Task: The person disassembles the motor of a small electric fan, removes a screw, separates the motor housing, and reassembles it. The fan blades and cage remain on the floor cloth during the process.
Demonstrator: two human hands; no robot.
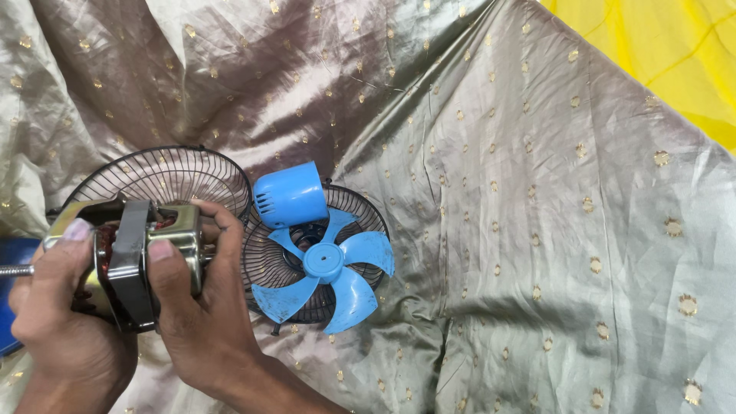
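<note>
- Far left edge, there's a bit of something blue (14, 264) poking out from under the cloth, can't tell what it is.
- My left hand (57, 322) is wrapped around the fan motor (134, 257) from the left side, thumb lying across the top of the metal frame, so it's clamped on the motor.
- The motor's a bare metal block with a dark band around it and copper windings showing; its threaded shaft (15, 270) sticks out to the left past my fingers.
- My right hand (203, 314) grips the same motor from the right, thumb on the front, fingers curled behind.
- Just behind the motor lies a black wire fan guard (165, 175), flat on the cloth.
- Right of my hands: the second wire guard (264, 264) with the blue fan blade (326, 264) resting on it.
- A blue motor cover (290, 195) sits touching that guard's upper edge.
- Everything's on a shiny beige cloth with gold dots (537, 230); a yellow cloth (667, 46) shows top right.
</note>
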